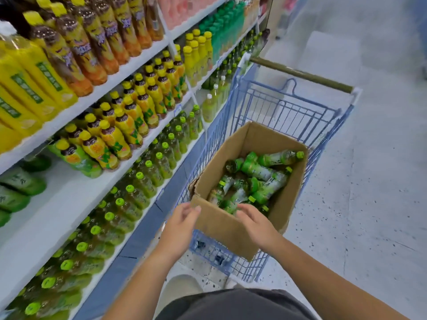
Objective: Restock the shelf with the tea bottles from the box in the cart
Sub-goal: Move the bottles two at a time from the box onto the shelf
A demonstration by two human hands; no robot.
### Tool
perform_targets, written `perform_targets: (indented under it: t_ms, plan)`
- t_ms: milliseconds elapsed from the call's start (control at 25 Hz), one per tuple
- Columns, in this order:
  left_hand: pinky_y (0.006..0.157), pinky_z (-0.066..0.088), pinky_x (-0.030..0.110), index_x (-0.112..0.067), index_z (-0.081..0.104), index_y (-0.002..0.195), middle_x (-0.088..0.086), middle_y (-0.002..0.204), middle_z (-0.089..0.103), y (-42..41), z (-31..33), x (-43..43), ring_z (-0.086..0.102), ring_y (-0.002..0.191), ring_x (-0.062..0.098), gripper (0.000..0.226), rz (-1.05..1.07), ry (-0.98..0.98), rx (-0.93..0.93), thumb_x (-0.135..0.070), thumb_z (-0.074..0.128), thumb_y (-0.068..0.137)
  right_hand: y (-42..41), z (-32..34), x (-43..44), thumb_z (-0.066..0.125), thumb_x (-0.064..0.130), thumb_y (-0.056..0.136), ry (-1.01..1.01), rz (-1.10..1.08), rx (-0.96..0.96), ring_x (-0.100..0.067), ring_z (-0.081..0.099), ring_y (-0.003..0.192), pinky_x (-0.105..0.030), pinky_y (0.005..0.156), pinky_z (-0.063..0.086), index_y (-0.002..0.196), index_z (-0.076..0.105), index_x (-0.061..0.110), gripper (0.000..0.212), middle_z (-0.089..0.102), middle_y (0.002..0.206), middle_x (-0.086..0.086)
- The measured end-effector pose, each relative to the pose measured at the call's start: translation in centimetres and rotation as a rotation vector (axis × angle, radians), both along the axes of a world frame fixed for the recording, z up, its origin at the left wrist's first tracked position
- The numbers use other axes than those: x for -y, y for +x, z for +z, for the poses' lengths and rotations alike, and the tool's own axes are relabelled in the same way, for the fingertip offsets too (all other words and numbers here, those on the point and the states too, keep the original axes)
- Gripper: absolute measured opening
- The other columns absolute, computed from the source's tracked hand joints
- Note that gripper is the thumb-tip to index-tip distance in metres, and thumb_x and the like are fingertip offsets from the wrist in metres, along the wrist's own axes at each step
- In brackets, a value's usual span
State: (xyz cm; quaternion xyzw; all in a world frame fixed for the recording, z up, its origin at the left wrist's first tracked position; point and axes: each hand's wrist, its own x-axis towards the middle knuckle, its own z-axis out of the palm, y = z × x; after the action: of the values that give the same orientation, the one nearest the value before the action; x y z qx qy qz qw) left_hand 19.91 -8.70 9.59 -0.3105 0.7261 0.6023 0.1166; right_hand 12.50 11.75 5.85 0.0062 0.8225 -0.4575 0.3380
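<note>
Tea bottles [258,179] lay jumbled in box [231,227], in cart [288,112], centre frame. Left hand [182,219] empty, relaxed at box corner; right hand [256,224] over bottles, grip unclear. Likely rigid, slick, weighty: grab mid-body.

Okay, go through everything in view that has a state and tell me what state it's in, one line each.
box: open, flaps up, sitting in the cart.
tea bottles: capped, lying jumbled in the box.
cart: beside the shelf, carrying the box.
left hand: open, empty, at the box's near left corner.
right hand: open, over the box's near rim, gripping nothing.
shelf: middle level partly bare.
green-capped bottles: upright in rows on the lower level.
</note>
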Motion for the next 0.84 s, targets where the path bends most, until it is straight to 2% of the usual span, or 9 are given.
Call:
perform_targets:
  t_ms: [80,240,440,600,720,760,840]
  plan:
    - [0.103,0.038,0.034,-0.028,0.044,0.147,-0.016,0.130,0.051,-2.4,0.1,-1.2,0.047,0.117,0.006,0.050,-0.060,-0.004,0.013,-0.049,0.050,0.102,-1.3,0.1,-1.0,0.044,0.045,0.106,-0.013,-0.065,0.037,-0.012,0.046,0.135,-0.031,0.112,0.036,0.151,0.042,0.027,0.048,0.047,0.153,0.004]
    - [0.095,0.034,0.028,-0.025,0.044,0.148,-0.029,0.114,0.049,-8.5,-0.3,-2.2,0.048,0.108,0.001,0.051,-0.183,-0.006,0.038,-0.047,0.050,0.102,-4.3,-0.6,-1.8,0.041,0.044,0.107,0.010,-0.181,0.058,-0.010,0.048,0.123,-0.028,0.103,0.037,0.152,0.041,0.024,0.050,0.049,0.150,0.001]
    - [0.098,0.035,0.030,-0.022,0.040,0.151,-0.005,0.143,0.050,-16.6,-3.5,-2.6,0.046,0.116,0.010,0.057,-0.443,-0.079,0.156,-0.051,0.047,0.103,-7.1,-2.3,-1.4,0.039,0.045,0.107,0.077,-0.380,0.130,-0.016,0.050,0.125,-0.027,0.096,0.035,0.154,0.037,0.021,0.053,0.051,0.148,-0.001]
    - [0.102,0.042,0.039,-0.017,0.038,0.151,0.001,0.139,0.052,-21.7,-9.4,-3.5,0.053,0.119,0.018,0.062,-0.617,-0.147,0.309,-0.052,0.044,0.101,-8.5,-6.3,-1.2,0.038,0.047,0.107,0.145,-0.536,0.199,-0.013,0.049,0.110,-0.028,0.093,0.035,0.154,0.036,0.020,0.055,0.053,0.141,0.000]
    - [0.078,0.046,0.031,-0.014,0.034,0.154,-0.004,0.114,0.058,-24.6,-13.9,-4.9,0.056,0.091,0.007,0.063,-0.666,-0.127,0.397,-0.049,0.043,0.103,-10.3,-10.8,-1.6,0.037,0.047,0.106,0.154,-0.663,0.254,-0.013,0.054,0.106,-0.030,0.090,0.038,0.151,0.040,0.019,0.054,0.057,0.125,0.004]
    - [0.079,0.046,0.030,-0.011,0.034,0.154,-0.002,0.118,0.059,-25.7,-15.1,-5.3,0.058,0.096,0.011,0.066,-0.672,-0.145,0.401,-0.049,0.044,0.102,-11.2,-12.2,-1.8,0.037,0.046,0.106,0.167,-0.696,0.263,-0.014,0.056,0.105,-0.031,0.088,0.040,0.151,0.040,0.017,0.053,0.059,0.122,0.004]
    - [0.087,0.046,0.036,-0.005,0.033,0.154,0.008,0.139,0.055,-28.0,-17.6,-5.8,0.058,0.110,0.025,0.073,-0.638,-0.215,0.362,-0.049,0.046,0.097,-13.1,-14.7,-2.4,0.037,0.044,0.106,0.187,-0.749,0.278,-0.020,0.059,0.108,-0.034,0.087,0.043,0.151,0.039,0.016,0.053,0.062,0.122,-0.002]
